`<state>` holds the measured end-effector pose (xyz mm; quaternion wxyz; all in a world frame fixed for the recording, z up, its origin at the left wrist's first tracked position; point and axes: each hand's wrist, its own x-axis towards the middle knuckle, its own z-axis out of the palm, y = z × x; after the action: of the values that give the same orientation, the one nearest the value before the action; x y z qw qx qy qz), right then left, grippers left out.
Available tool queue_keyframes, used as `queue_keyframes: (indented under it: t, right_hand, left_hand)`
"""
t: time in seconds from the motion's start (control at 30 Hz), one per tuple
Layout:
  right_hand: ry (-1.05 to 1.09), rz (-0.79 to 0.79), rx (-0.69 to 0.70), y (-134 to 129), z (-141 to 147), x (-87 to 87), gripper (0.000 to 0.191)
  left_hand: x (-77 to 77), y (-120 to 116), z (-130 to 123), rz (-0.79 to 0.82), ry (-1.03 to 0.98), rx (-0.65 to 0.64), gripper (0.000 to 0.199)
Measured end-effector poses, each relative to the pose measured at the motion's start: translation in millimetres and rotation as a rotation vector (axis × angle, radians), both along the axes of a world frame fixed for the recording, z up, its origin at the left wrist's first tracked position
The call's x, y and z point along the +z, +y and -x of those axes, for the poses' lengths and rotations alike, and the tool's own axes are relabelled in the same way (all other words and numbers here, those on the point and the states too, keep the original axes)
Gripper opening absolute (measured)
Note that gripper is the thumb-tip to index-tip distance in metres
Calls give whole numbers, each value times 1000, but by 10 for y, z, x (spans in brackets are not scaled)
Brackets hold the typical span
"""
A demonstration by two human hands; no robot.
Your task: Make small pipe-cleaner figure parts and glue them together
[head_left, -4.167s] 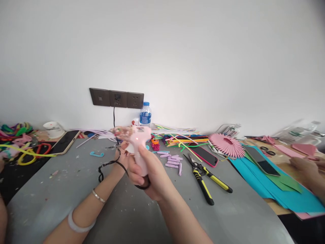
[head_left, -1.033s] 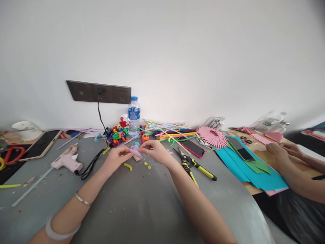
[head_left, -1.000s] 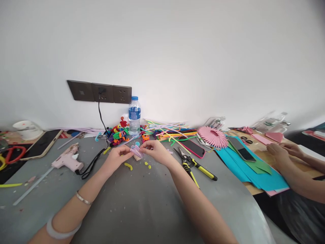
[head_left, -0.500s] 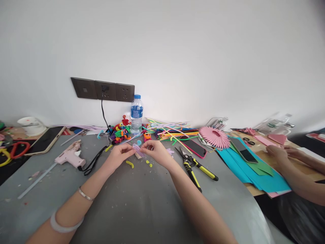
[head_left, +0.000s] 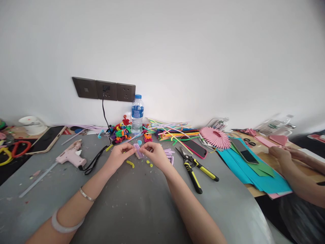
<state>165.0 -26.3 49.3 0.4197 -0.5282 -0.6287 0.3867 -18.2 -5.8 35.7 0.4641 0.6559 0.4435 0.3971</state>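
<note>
Between my fingertips is a small bundle of lilac pipe cleaner pieces [head_left: 138, 150], with something pale at its lower end. My left hand [head_left: 121, 155] pinches it from the left, and my right hand [head_left: 155, 154] pinches it from the right. Just below lie a curled yellow-green pipe cleaner piece [head_left: 130, 164] and small yellow bits [head_left: 149, 163]. Several lilac pieces [head_left: 169, 154] rest on the grey table beside my right hand. A small blue coil [head_left: 139, 142] sits behind the bundle.
A pink glue gun [head_left: 71, 155] lies left, black-and-yellow pliers [head_left: 194, 166] right. A water bottle [head_left: 137, 115], colourful pipe cleaner figures [head_left: 122, 132] and loose pipe cleaners [head_left: 175, 130] line the wall. Past a pink-edged phone [head_left: 196, 148] and blue paper [head_left: 250, 166], another person's hands [head_left: 281, 154] work.
My right hand has shifted slightly, uncovering more of the lilac pieces beside it. Both hands still pinch the bundle. The whole view has moved a little.
</note>
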Motion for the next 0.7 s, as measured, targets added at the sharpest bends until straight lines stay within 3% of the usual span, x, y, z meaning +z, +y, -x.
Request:
queue_keyframes:
  t: [0.37,0.7]
  right_hand:
    - [233,90,-11,-35,44,-25,23]
    - [266,104,9,-53,45,-26,22]
  left_hand:
    - [9,-20,-5,-18,-45,-5,26]
    - [6,-20,-5,-60,-8,-27,27]
